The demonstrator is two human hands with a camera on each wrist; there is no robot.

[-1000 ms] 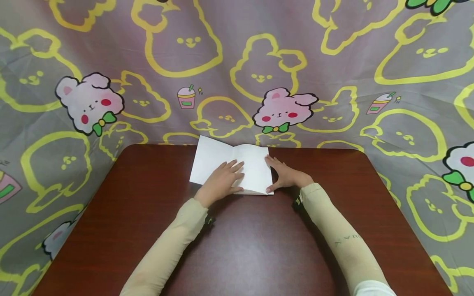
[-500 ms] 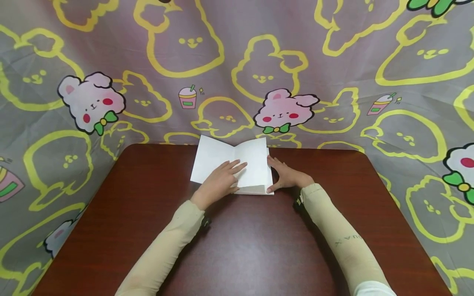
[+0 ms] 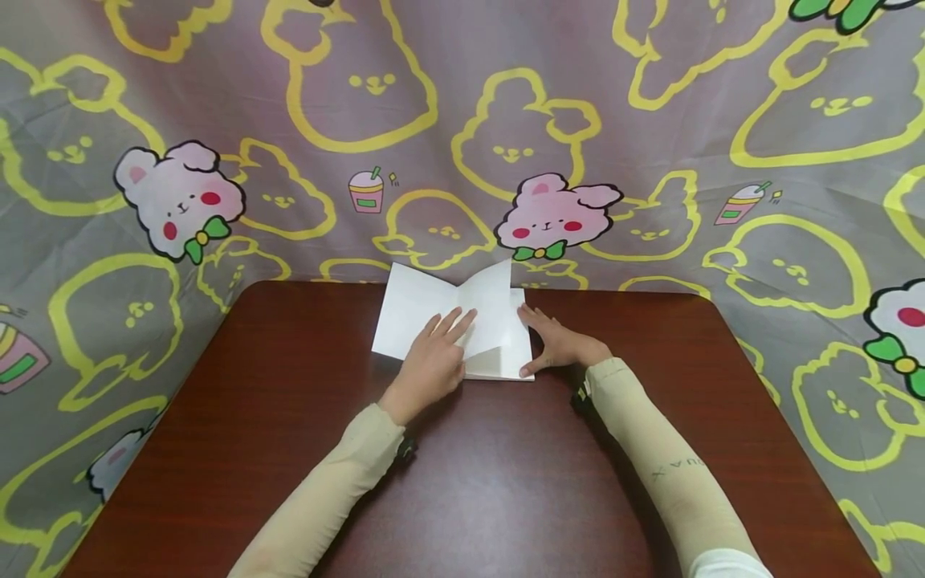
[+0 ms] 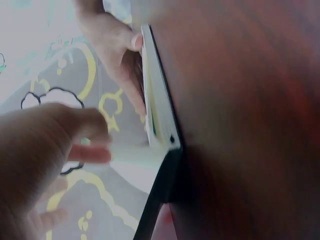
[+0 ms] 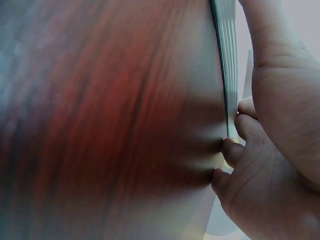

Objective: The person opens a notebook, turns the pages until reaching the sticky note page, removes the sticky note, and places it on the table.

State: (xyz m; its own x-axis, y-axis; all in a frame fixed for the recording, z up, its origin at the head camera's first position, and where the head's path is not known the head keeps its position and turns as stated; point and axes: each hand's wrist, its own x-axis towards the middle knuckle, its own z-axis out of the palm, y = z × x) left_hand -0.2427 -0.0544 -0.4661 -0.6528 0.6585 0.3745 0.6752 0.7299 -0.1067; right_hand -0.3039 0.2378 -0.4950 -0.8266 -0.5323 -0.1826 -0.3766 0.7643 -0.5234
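An open notebook (image 3: 412,309) with blank-looking white pages lies at the table's far edge; its dark cover (image 4: 167,172) shows in the left wrist view. One page (image 3: 487,309) stands partly raised, leaning to the left over the right half. My left hand (image 3: 429,365) is at the notebook's middle, its fingers fairly straight and touching this page; the thumb is hidden in the head view. My right hand (image 3: 560,339) rests against the right edge, thumb on the near corner, fingers farther along. In the right wrist view, its fingertips (image 5: 232,150) touch the page edges and table.
The notebook rests on a dark red-brown wooden table (image 3: 477,482) with rounded far corners. A grey curtain (image 3: 448,96) with yellow outlines and pink rabbit heads hangs right behind the table and along both sides.
The page on the right has lifted from nearly flat and swung up toward the left, baring the pages beneath. My left hand has shifted slightly left; my right hand has stayed in place.
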